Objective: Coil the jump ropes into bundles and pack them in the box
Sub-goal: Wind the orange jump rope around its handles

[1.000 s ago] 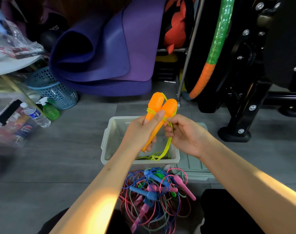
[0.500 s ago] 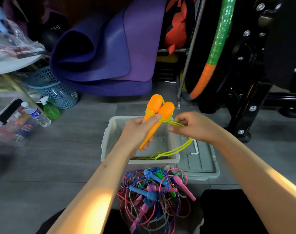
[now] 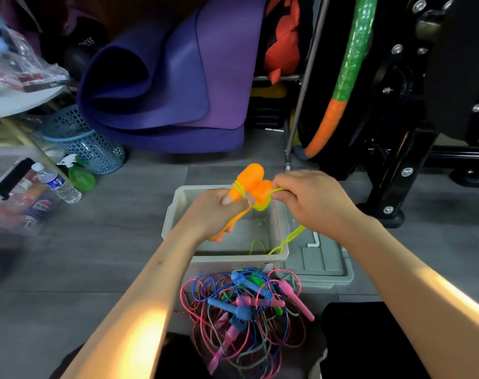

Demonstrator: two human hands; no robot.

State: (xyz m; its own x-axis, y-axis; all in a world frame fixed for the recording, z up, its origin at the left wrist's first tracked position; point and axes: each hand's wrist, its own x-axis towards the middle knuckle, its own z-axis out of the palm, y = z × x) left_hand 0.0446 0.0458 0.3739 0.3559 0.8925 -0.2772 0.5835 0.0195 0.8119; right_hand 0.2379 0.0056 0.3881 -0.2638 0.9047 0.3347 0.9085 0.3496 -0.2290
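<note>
Two orange plastic handles (image 3: 247, 184) gripped by left hand (image 3: 213, 212); right hand (image 3: 312, 201) pinches yellow-green cord (image 3: 290, 239). Slack risks unwinding.

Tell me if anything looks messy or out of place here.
The loose jump ropes on the floor in front of the box are a tangled heap of pink, blue and green, uncoiled. A plastic bottle lies tipped on the floor at left.

The box (image 3: 227, 259) sits at frame centre, its lid (image 3: 320, 265) just right of it. A rope pile (image 3: 246, 307) lies below the box. Both hands (image 3: 215, 212) (image 3: 312, 199) hold handles (image 3: 250, 184) above the box. A mat (image 3: 161, 86) fills the upper centre, a basket (image 3: 82, 140) the left.
</note>
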